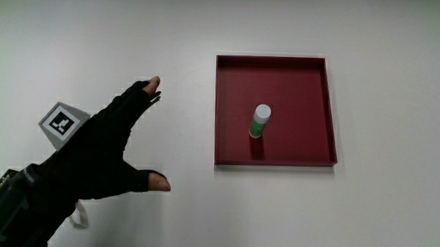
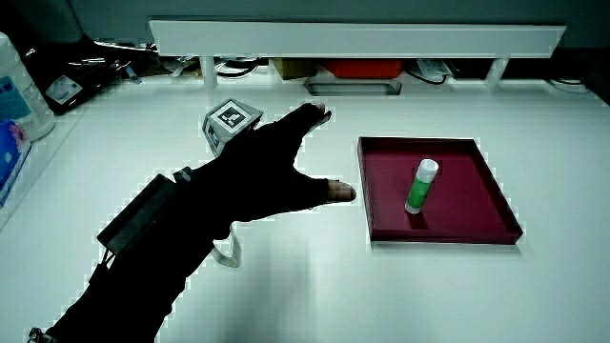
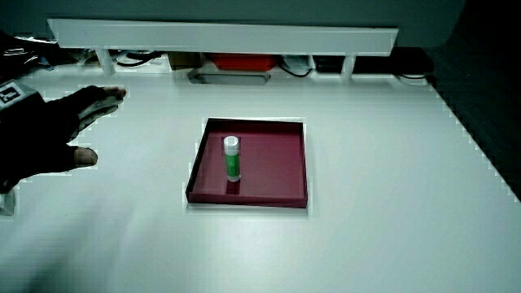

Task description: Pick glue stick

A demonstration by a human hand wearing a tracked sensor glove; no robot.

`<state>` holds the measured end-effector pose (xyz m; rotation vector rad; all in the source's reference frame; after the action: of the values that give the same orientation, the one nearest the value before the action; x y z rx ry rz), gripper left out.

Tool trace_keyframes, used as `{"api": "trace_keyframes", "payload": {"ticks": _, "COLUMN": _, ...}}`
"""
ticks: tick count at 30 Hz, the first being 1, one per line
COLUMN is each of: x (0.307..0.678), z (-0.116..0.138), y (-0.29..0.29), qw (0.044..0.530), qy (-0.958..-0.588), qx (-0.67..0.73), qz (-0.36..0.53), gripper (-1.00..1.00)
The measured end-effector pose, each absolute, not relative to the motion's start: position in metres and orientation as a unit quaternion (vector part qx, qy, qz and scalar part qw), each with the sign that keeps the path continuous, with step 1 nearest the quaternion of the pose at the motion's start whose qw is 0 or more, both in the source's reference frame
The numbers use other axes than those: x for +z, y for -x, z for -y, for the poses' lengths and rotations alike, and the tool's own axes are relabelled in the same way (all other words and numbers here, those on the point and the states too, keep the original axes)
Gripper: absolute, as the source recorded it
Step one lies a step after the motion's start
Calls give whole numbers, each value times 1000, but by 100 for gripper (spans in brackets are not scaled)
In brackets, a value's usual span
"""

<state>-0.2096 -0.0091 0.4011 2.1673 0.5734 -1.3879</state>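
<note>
Broadly, the white tabletop (image 1: 378, 217) carries a dark red square tray (image 1: 231, 109). Beside the tray, over bare tabletop, hovers the hand (image 1: 94, 152), its grip wide, thumb and fingers spread and holding nothing. Upright near the tray's middle stands the green, white-capped glue stick (image 1: 260, 121).

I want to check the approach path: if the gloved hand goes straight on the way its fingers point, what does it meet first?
Probably nothing: the hand points past the red tray holding the glue stick, over bare table; depth is uncertain.
</note>
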Motion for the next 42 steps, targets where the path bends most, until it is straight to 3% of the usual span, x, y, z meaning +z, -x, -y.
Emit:
{"api": "trace_keyframes", "payload": {"ticks": 5, "x": 405, "z": 13, "y": 205, "qw": 241, "qy": -812, "qx": -484, "qz": -221, "gripper": 0}}
{"api": "trace_keyframes", "payload": {"ticks": 8, "x": 407, "z": 14, "y": 199, "qw": 261, "qy": -815, "qx": -476, "qz": -202, "gripper": 0}}
{"api": "trace_keyframes", "payload": {"ticks": 10, "x": 409, "z": 15, "y": 197, "qw": 289, "qy": -842, "qx": -423, "qz": -171, "gripper": 0}}
{"api": "trace_keyframes", "payload": {"ticks": 26, "x": 434, "z": 35, "y": 150, "qw": 326, "qy": -785, "qx": -510, "qz": -131, "gripper": 0}}
{"api": "trace_keyframes", "payload": {"ticks": 39, "x": 475, "z": 43, "y": 112, "qw": 336, "qy": -764, "qx": -535, "qz": -130, "gripper": 0}}
{"api": "trace_keyframes", "payload": {"ticks": 42, "x": 485, "z": 44, "y": 103, "qw": 337, "qy": -774, "qx": -521, "qz": -128, "gripper": 0}}
